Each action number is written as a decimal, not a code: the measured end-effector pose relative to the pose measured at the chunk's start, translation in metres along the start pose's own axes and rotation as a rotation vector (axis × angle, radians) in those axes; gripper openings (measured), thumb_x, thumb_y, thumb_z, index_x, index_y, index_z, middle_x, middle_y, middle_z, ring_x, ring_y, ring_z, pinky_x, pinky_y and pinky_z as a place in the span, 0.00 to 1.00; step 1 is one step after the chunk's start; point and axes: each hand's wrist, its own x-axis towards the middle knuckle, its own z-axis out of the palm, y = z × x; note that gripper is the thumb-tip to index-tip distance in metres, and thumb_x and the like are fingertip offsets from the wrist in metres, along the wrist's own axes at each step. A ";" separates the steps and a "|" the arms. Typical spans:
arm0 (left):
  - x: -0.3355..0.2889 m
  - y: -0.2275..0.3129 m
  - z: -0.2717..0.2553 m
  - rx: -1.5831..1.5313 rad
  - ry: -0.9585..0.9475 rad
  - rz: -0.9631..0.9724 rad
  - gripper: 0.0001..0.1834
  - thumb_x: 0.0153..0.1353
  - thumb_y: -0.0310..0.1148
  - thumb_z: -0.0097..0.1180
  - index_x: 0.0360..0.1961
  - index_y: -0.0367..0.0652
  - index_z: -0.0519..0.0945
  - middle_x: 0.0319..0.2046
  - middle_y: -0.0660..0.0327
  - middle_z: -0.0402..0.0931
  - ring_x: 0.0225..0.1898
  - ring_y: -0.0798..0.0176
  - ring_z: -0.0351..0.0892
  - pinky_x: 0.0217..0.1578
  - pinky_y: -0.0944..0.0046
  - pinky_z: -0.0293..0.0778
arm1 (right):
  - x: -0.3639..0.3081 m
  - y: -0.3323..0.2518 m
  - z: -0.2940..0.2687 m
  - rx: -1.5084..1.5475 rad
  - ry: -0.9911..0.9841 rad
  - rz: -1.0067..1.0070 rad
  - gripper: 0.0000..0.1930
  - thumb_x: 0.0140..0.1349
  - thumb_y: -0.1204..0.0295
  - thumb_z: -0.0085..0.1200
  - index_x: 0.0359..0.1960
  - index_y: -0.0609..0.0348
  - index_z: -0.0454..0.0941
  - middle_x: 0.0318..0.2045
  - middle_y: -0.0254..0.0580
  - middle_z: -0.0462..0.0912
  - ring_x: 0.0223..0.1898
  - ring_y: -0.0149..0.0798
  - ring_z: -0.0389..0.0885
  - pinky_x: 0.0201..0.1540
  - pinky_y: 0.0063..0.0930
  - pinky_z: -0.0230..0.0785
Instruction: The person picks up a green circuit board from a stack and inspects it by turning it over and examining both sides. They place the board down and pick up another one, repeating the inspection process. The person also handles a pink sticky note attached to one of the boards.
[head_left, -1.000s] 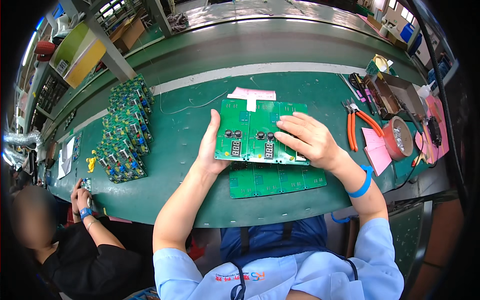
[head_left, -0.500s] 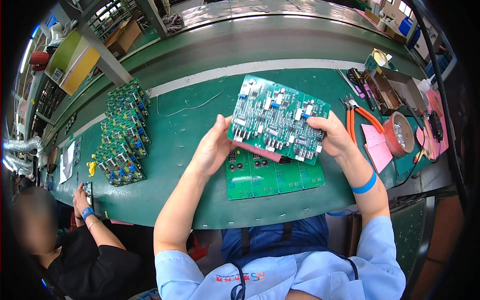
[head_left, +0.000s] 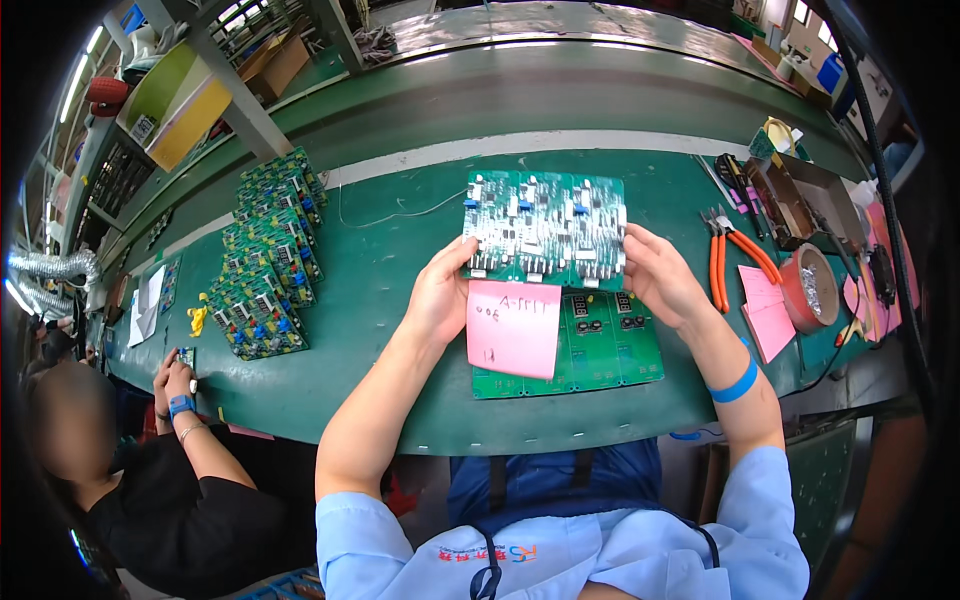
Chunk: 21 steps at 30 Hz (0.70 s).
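Observation:
Between both hands I hold a green circuit board [head_left: 545, 225] crowded with small parts, with blue components and white connectors along its near edge. My left hand [head_left: 442, 285] grips its near left corner. Its right edge is in my right hand [head_left: 660, 270], which wears a blue wristband. A pink paper slip [head_left: 513, 330] with handwriting hangs below the near edge of the board. Under it lies another green circuit board [head_left: 610, 355] on the table, with small digit displays and black buttons; its far part is hidden by the held board and the slip.
Stacked circuit boards [head_left: 265, 270] stand in a leaning row at left. Orange-handled pliers [head_left: 735, 250], pink papers [head_left: 768, 315], a reddish round tub [head_left: 808, 285] and a brown box [head_left: 805, 200] lie at right. A co-worker's hands [head_left: 175, 380] hold a small board at far left.
The held board has turned from slanted to nearly level with the table edge. The pink slip now hangs down in view over the lower board. My right hand has shifted to the board's edge.

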 end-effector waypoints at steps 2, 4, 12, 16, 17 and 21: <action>-0.001 0.000 0.000 -0.004 -0.005 0.020 0.16 0.60 0.30 0.34 0.49 0.36 0.61 0.45 0.56 0.67 0.45 0.60 0.69 0.46 0.58 0.67 | -0.002 0.003 0.001 -0.034 0.017 -0.014 0.20 0.59 0.71 0.40 0.52 0.66 0.56 0.42 0.43 0.71 0.42 0.34 0.72 0.43 0.30 0.68; 0.000 -0.001 0.001 -0.021 -0.014 0.011 0.16 0.60 0.30 0.34 0.49 0.37 0.61 0.45 0.56 0.67 0.45 0.60 0.69 0.47 0.58 0.67 | -0.001 0.004 -0.003 -0.081 0.028 -0.014 0.21 0.58 0.74 0.40 0.53 0.66 0.53 0.42 0.44 0.71 0.42 0.34 0.72 0.43 0.30 0.69; -0.003 -0.001 0.006 0.056 -0.047 0.022 0.16 0.60 0.31 0.35 0.49 0.38 0.61 0.45 0.57 0.67 0.47 0.60 0.68 0.48 0.57 0.65 | 0.002 0.012 -0.009 -0.150 0.086 -0.045 0.21 0.59 0.74 0.40 0.54 0.65 0.54 0.38 0.42 0.73 0.41 0.34 0.73 0.42 0.30 0.70; -0.004 -0.001 0.008 0.108 -0.082 0.041 0.17 0.58 0.30 0.41 0.49 0.38 0.61 0.45 0.58 0.67 0.47 0.61 0.67 0.48 0.59 0.65 | 0.003 0.010 -0.008 -0.151 0.084 -0.049 0.21 0.58 0.75 0.40 0.54 0.65 0.54 0.38 0.42 0.73 0.40 0.33 0.73 0.41 0.30 0.70; -0.004 0.000 0.008 0.123 -0.104 0.046 0.18 0.57 0.30 0.43 0.49 0.39 0.61 0.44 0.58 0.67 0.47 0.62 0.67 0.48 0.60 0.64 | 0.004 0.011 -0.008 -0.150 0.096 -0.047 0.21 0.58 0.75 0.40 0.54 0.65 0.54 0.38 0.42 0.73 0.40 0.33 0.73 0.41 0.30 0.70; -0.004 -0.001 0.005 0.232 -0.083 0.032 0.23 0.50 0.24 0.49 0.49 0.39 0.61 0.43 0.59 0.68 0.45 0.64 0.68 0.48 0.61 0.64 | 0.004 0.013 -0.008 -0.152 0.108 -0.041 0.21 0.58 0.75 0.41 0.54 0.64 0.55 0.37 0.41 0.74 0.39 0.33 0.73 0.41 0.30 0.70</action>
